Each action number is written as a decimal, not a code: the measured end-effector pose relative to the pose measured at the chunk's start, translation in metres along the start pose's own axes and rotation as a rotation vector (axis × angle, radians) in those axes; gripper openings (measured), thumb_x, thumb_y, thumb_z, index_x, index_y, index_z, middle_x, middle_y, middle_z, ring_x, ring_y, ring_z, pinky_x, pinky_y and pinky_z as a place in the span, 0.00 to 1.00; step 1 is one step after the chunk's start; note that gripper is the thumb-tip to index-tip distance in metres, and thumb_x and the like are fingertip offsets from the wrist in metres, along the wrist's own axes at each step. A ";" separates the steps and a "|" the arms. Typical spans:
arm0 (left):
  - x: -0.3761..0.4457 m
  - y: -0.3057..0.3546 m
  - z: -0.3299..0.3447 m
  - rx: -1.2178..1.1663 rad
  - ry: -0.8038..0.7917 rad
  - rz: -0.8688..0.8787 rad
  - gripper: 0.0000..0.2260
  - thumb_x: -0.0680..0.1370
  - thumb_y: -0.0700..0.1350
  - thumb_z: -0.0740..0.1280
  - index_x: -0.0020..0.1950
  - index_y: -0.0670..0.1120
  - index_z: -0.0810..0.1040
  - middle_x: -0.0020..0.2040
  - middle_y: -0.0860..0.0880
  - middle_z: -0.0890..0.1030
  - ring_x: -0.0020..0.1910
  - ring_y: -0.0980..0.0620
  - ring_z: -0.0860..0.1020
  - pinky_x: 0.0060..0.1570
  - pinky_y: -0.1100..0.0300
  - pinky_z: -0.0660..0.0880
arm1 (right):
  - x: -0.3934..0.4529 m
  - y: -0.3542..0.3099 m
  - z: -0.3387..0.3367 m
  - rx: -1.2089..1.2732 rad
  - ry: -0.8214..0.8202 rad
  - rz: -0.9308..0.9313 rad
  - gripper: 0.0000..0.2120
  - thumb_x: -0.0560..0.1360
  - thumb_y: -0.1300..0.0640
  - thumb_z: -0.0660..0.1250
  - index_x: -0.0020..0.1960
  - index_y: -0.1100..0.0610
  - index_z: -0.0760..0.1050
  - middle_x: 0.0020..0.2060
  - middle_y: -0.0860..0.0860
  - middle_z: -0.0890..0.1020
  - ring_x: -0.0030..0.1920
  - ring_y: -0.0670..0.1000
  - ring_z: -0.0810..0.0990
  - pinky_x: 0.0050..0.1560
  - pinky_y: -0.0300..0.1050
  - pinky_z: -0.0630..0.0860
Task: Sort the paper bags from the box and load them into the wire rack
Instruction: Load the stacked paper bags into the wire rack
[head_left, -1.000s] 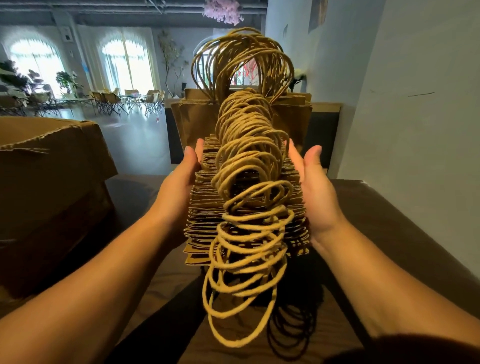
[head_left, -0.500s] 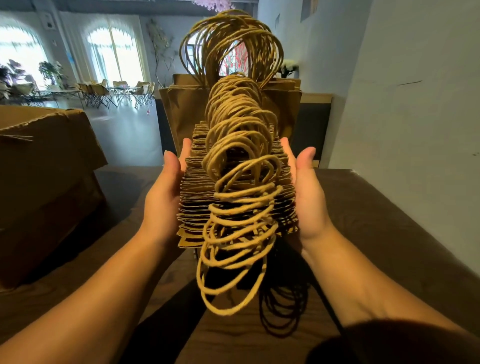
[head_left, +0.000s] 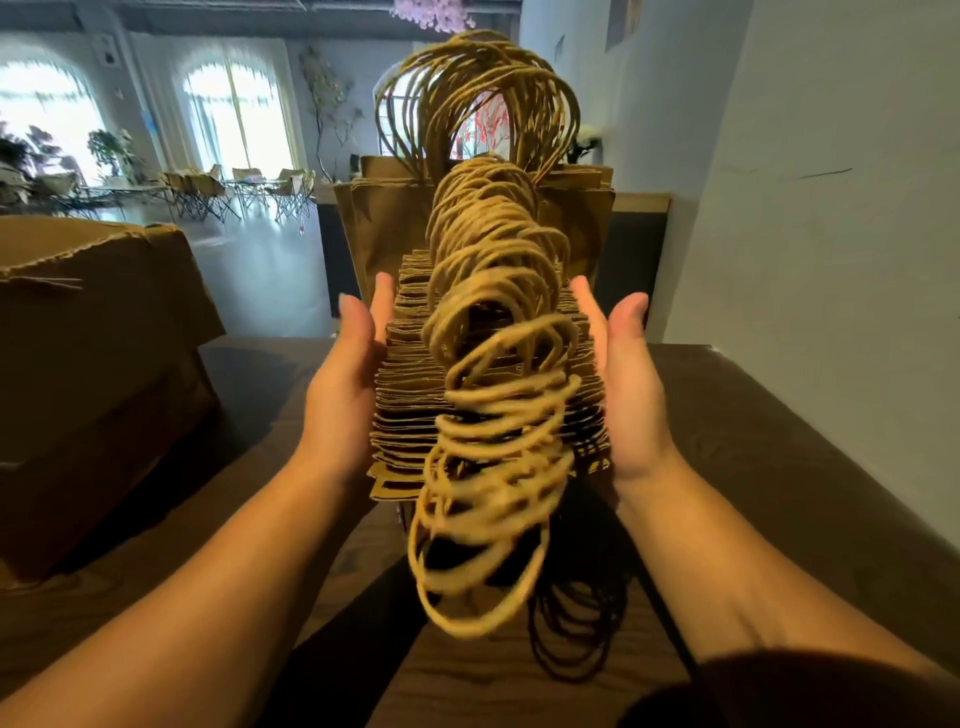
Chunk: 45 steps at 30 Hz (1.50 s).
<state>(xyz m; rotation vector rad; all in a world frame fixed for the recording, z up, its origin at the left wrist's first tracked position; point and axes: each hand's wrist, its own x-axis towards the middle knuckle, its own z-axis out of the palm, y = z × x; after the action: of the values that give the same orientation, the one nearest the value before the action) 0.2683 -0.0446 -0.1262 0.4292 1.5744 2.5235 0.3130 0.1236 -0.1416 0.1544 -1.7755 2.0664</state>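
- Stack of paper bags (head_left: 410, 410): kraft brown, edges ribbed in fine stripes.
- Twisted handles (head_left: 493, 415): tan-yellow cord.
- Cardboard box (head_left: 98, 364): brown.
- Table (head_left: 779, 415): dark brown.
- Wall (head_left: 831, 156): pale grey-white.
- Hanging blossoms (head_left: 434, 11): pink.

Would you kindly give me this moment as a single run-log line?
left hand: flat against bag stack | right hand: flat against opposite side | stack of paper bags: held between palms above table | taller bags: upright behind
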 end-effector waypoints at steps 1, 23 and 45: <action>-0.001 -0.002 0.001 -0.024 -0.001 -0.027 0.31 0.85 0.59 0.46 0.80 0.39 0.61 0.76 0.42 0.67 0.67 0.43 0.70 0.59 0.57 0.75 | 0.000 0.001 0.002 0.020 -0.014 0.000 0.54 0.61 0.18 0.61 0.80 0.43 0.55 0.78 0.44 0.64 0.77 0.49 0.62 0.78 0.57 0.58; 0.008 0.004 0.013 0.188 0.138 0.074 0.25 0.86 0.50 0.52 0.77 0.33 0.60 0.56 0.41 0.77 0.37 0.70 0.61 0.49 0.71 0.65 | 0.017 0.004 -0.008 0.086 -0.039 0.034 0.47 0.67 0.26 0.54 0.81 0.45 0.54 0.77 0.46 0.66 0.76 0.50 0.65 0.78 0.58 0.59; 0.023 0.000 0.007 0.079 0.066 0.002 0.27 0.86 0.53 0.48 0.78 0.36 0.63 0.64 0.41 0.75 0.49 0.57 0.78 0.44 0.65 0.79 | 0.029 0.006 -0.014 0.088 0.004 0.038 0.41 0.70 0.31 0.49 0.80 0.48 0.58 0.75 0.47 0.69 0.75 0.50 0.68 0.77 0.59 0.60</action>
<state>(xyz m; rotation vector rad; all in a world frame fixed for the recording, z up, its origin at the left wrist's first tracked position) 0.2484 -0.0321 -0.1195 0.3596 1.7025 2.5084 0.2866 0.1436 -0.1401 0.1433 -1.6989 2.1706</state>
